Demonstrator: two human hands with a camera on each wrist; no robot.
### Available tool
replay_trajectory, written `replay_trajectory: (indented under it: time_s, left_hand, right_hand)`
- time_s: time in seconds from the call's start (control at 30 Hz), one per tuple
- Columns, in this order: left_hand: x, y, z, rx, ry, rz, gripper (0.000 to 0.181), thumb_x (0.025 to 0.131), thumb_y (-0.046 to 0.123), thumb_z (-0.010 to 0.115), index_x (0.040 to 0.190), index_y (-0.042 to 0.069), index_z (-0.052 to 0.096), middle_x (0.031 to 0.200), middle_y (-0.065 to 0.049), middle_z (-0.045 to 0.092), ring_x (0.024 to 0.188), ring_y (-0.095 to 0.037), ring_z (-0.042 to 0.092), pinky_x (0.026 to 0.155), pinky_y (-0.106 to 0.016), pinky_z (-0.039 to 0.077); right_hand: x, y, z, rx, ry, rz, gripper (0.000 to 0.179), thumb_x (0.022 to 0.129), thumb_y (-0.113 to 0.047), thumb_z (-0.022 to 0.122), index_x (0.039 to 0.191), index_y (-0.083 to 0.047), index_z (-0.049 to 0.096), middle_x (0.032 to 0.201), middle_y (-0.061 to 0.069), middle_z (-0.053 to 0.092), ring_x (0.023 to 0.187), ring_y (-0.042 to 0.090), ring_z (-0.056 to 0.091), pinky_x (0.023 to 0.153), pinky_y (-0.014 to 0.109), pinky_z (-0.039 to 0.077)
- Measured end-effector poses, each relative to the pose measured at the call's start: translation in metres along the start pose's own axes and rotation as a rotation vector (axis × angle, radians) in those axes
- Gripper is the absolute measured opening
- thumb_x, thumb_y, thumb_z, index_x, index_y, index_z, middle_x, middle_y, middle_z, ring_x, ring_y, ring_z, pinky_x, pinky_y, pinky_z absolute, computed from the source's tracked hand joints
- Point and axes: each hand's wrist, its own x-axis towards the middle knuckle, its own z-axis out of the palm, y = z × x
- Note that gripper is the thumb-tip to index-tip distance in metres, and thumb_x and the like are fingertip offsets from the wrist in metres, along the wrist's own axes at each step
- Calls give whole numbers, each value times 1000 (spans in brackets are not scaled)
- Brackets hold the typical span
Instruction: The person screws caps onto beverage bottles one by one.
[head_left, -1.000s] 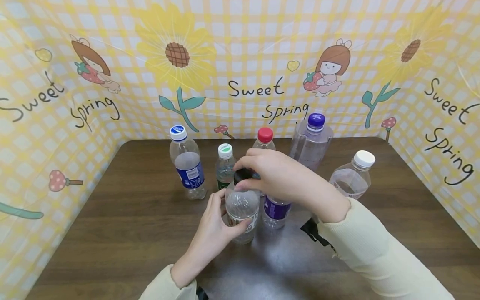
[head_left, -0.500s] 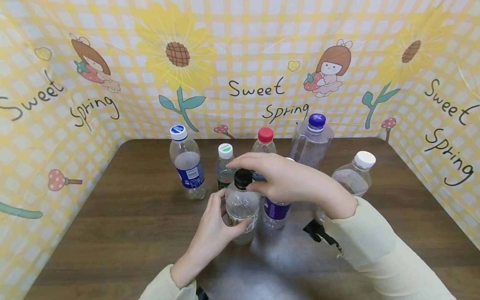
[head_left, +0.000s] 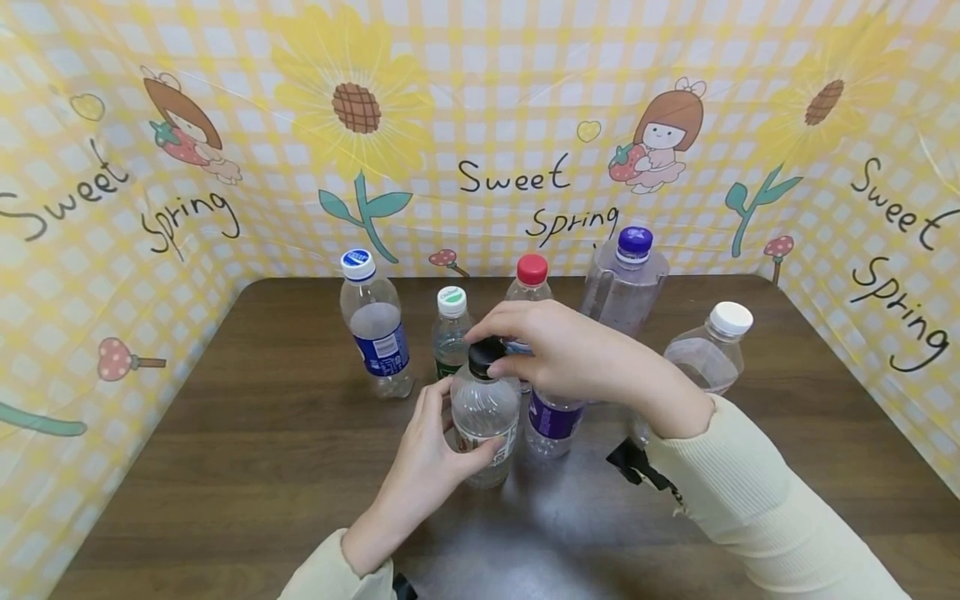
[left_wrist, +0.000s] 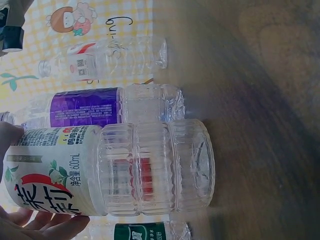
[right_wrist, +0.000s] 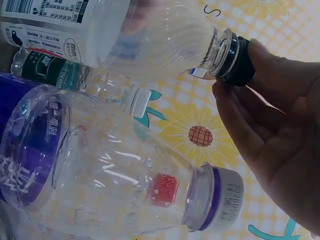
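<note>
A clear plastic bottle (head_left: 483,408) with a white label stands upright on the table. My left hand (head_left: 431,462) grips it round the label, thumb in front and fingers on the far side. On its neck sits a black cap (head_left: 484,360), which my right hand (head_left: 573,350) pinches between thumb and fingertips. The right wrist view shows the cap (right_wrist: 240,62) on the bottle neck, with the fingers at its edges. Just right of the held bottle stands a purple-labelled bottle (head_left: 553,417), its top hidden behind my right hand.
Behind stand a blue-labelled bottle (head_left: 378,333), a small green-capped-print bottle (head_left: 452,329), a red-capped bottle (head_left: 531,279) and a large bottle with a purple cap (head_left: 626,283). A white-capped bottle (head_left: 705,354) is on the right. Checked cloth (head_left: 510,100) walls the table (head_left: 247,450).
My right hand's fingers spread off the black cap half a second ago, then came back onto it. My left hand has kept its grip on the bottle.
</note>
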Motion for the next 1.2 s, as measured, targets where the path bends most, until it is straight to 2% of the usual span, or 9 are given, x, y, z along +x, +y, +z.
replay_trajectory:
  time_s: [0.17, 0.3, 0.37, 0.47, 0.53, 0.6, 0.8, 1.0, 1.2]
  left_hand:
    - [0, 1, 0, -3, -9, -30, 72, 74, 15, 80, 131, 1, 38, 123, -16, 46, 117, -35, 56, 97, -43, 51]
    - [0, 1, 0, -4, -20, -57, 73, 74, 15, 80, 132, 3, 37, 124, -14, 46, 119, -33, 55, 98, -42, 51]
    - [0, 1, 0, -1, -22, -58, 73, 75, 15, 80, 132, 4, 37, 124, -14, 46, 119, -33, 55, 98, -42, 51]
    - [0, 1, -1, -4, -20, -57, 73, 74, 14, 80, 132, 3, 37, 124, -14, 46, 118, -32, 55, 98, -42, 51]
    - [0, 1, -1, -5, -21, -59, 73, 74, 14, 80, 132, 3, 37, 124, -13, 46, 118, -32, 55, 98, -42, 51]
    - [0, 2, -1, -5, -20, -58, 74, 74, 14, 80, 132, 3, 37, 124, -14, 46, 118, -33, 55, 98, -42, 51]
    - [0, 1, -2, 7, -15, -30, 74, 75, 18, 80, 132, 1, 37, 123, -16, 46, 116, -35, 56, 96, -43, 52]
    - [0, 1, -2, -4, -18, -24, 74, 75, 19, 81, 132, 1, 37, 124, -17, 46, 116, -35, 56, 96, -42, 52]
    - [0, 2, -2, -3, -20, -34, 74, 75, 19, 81, 132, 1, 37, 125, -17, 46, 115, -35, 57, 96, -42, 52]
  right_hand:
    - [2, 1, 4, -17, 65, 55, 32, 83, -21, 74, 108, -3, 66, 102, 5, 68, 96, 16, 63, 87, 32, 53]
    - [5, 1, 8, -31, 97, 134, 36, 77, -31, 78, 98, -6, 64, 90, 3, 66, 86, 16, 61, 81, 31, 54]
    - [5, 0, 9, -29, 78, 174, 42, 75, -35, 79, 101, -6, 63, 94, 4, 67, 90, 17, 62, 85, 33, 53]
    - [5, -1, 8, -5, 18, 198, 55, 76, -36, 78, 118, -5, 60, 112, 6, 66, 104, 20, 62, 93, 36, 52]
    - [3, -1, 6, 4, -20, 175, 61, 78, -32, 77, 129, -6, 56, 126, 8, 62, 115, 21, 59, 99, 38, 49]
    - [1, -1, 4, 5, -47, 131, 59, 82, -22, 75, 134, -6, 52, 133, 8, 58, 121, 22, 56, 102, 39, 47]
    - [-1, 0, 0, -26, -74, 29, 48, 86, 4, 60, 131, -10, 56, 133, 7, 59, 125, 25, 53, 104, 43, 45]
    - [0, 3, 1, -21, -48, -9, 41, 86, 5, 59, 125, -8, 60, 125, 6, 63, 118, 23, 58, 101, 40, 48]
    - [0, 3, 3, 9, 0, 3, 33, 87, -6, 67, 119, -5, 63, 114, 6, 66, 102, 17, 63, 91, 34, 53]
